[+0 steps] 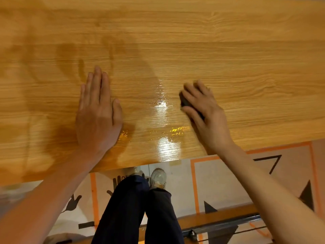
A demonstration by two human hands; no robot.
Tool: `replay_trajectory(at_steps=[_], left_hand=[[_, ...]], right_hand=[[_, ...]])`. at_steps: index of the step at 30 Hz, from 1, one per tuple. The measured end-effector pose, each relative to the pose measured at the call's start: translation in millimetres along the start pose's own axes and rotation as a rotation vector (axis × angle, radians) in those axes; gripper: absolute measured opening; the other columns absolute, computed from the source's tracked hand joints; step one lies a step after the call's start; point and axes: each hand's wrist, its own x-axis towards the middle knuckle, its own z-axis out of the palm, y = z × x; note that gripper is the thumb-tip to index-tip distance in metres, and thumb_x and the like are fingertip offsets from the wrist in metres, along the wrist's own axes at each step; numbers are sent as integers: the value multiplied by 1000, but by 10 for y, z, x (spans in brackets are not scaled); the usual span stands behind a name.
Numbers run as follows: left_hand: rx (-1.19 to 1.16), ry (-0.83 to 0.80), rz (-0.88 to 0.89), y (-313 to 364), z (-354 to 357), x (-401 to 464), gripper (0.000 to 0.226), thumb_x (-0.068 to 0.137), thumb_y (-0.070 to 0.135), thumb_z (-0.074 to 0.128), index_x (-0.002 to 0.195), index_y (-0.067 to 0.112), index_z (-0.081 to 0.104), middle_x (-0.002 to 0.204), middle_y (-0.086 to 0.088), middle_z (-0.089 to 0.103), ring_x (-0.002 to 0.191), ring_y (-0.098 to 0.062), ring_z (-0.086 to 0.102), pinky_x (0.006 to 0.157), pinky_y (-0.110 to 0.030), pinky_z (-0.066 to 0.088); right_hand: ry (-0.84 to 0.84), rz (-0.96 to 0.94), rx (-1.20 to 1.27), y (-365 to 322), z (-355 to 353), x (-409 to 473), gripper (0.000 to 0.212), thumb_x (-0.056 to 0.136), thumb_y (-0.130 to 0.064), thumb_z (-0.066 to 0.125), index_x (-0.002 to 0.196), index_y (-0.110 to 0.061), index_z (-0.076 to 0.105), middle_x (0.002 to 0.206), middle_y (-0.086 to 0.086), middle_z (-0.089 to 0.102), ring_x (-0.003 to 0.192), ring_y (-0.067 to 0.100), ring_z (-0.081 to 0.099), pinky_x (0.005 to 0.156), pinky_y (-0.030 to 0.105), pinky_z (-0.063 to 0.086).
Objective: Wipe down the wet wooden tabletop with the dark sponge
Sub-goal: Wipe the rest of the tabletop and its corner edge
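- The right hand point(205, 110) lay over the dark sponge point(186, 103), fingers curled down across its top and the thumb along its near side, holding it pressed against the desk point(228, 50).
- Only a sliver of the sponge showed, poking out from under the fingers on the side facing the other hand; the rest was hidden beneath the palm.
- The left hand point(98, 113) rested flat on the wood, palm down, fingers straight and close together, thumb a little apart, holding nothing.
- The two hands were well apart, both near the front edge of the desk, and the sponge sat wholly on the right hand's side.
- Between the hands a wet patch point(165, 124) shone, with bright glare running from mid-gap toward the near edge; the sponge stood just beside its right margin.
- Fainter damp smears point(73, 55) darkened the wood beyond and to the left of the left hand.
- Both forearms were bare and reached in over the front edge.
- Below the edge I could see dark trousers point(133, 208), a pale shoe point(158, 177), and a floor point(219, 182) marked with orange lines and black shapes.
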Motion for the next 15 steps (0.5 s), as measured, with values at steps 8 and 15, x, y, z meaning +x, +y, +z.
replay_trajectory(at_steps=[8,15], left_hand=[[38,-14,-8,7,1,-12,58,107,26,30,158,-1,19,167,-17,14,156,-28,11,127,-47,13],[31,11,-10,23,-2,-2,57,107,25,32,156,-4,24,166,-18,19,155,-30,15,128,-43,12]], right_hand=[[26,-14,18,-280,245,-301,38,97,-17,56,134,-10,55,147,4,45,146,20,24,123,39,13],[-38,-75,-35,-290,219,236,37,98,-20,54,134,-9,55,146,6,47,145,24,27,121,40,17]])
